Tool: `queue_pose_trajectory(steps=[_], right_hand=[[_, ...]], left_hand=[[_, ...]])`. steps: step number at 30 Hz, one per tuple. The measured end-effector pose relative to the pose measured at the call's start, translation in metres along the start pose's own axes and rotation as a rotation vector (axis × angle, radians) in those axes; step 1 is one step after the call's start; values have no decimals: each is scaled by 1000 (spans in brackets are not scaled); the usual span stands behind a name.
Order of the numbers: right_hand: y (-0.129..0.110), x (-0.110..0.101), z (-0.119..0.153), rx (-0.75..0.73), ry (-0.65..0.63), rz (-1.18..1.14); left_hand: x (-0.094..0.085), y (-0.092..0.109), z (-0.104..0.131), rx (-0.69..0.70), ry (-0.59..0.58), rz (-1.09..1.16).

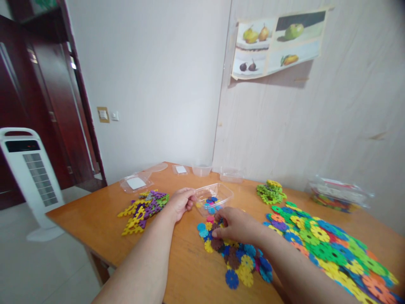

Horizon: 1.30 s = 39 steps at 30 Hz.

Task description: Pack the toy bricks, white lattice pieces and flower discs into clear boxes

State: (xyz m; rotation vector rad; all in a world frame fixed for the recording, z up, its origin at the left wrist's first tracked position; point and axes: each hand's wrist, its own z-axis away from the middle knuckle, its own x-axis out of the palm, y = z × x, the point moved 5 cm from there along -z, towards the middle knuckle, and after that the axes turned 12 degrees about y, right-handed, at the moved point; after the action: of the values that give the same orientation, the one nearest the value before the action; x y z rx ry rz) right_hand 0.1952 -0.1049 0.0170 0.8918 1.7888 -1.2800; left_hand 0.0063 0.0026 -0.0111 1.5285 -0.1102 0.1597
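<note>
My left hand [182, 203] is closed in a pinch on the left rim of a clear plastic container [224, 191]. A few small notched plastic discs [211, 202], blue and yellow, show in and through the container. My right hand [238, 223] is low over a pile of small notched discs [247, 264] in yellow, blue, brown and pink. Its thumb and forefinger are curled but apart, with a brown disc [217, 244] just below the thumb. The palm side of the right hand is hidden.
Larger notched discs [329, 249] spread across the right. Green interlocked pieces [270, 193] and a filled clear box [338, 194] are behind them. Yellow and purple pieces [144, 211] lie left. Clear lids [136, 183] and tubs [201, 170] line the table's back. A white tower appliance [33, 177] stands left.
</note>
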Motion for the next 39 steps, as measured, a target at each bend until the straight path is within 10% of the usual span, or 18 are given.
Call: queue_pose_trajectory(steps=[22, 30, 39], right_hand=[[19, -10, -15, 75, 86, -246], [17, -25, -17, 380, 307, -992], [15, -15, -5, 119, -46, -115]], left_hand=[[-3, -11, -13, -12, -12, 1], [-2, -9, -10, -21, 8, -2], [0, -3, -2, -8, 8, 0]])
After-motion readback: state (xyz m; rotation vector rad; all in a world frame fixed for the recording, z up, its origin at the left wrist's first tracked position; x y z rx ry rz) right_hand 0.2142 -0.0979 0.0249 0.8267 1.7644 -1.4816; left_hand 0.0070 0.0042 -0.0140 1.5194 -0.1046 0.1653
